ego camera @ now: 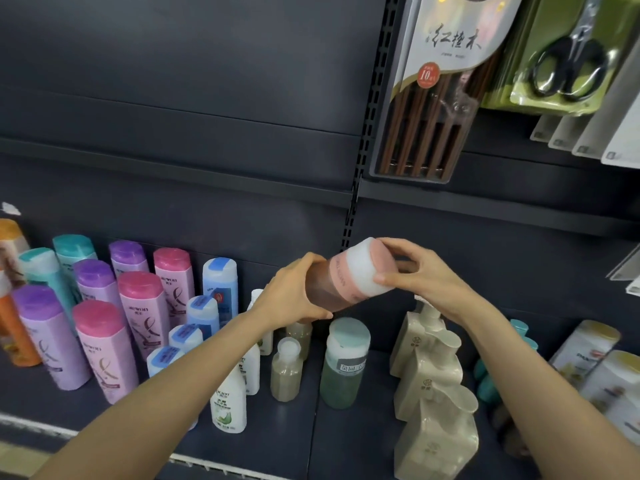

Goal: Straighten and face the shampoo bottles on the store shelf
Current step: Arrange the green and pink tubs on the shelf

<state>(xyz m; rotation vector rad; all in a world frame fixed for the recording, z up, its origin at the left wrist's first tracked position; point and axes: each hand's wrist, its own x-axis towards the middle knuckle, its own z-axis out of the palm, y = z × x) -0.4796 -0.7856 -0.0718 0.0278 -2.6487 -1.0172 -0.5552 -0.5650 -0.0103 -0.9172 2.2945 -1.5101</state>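
**One bottle in hand, most of the shelf still to face**

My left hand (pixel 294 292) wraps the brown body of the pink-labelled bottle (pixel 341 278), and my right hand (pixel 412 268) pinches its white cap; I hold it tilted on its side above the shelf (pixel 311 427). Just below stands the green bottle (pixel 343 365), with beige pump bottles (pixel 433 386) to its right. Left of my arm, the pink and purple bottles (pixel 100 344) look roughly in rows, though several lean. I judge the job barely begun: this bottle needs setting upright, label forward.

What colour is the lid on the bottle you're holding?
White, with a pink top, seen in the head view.
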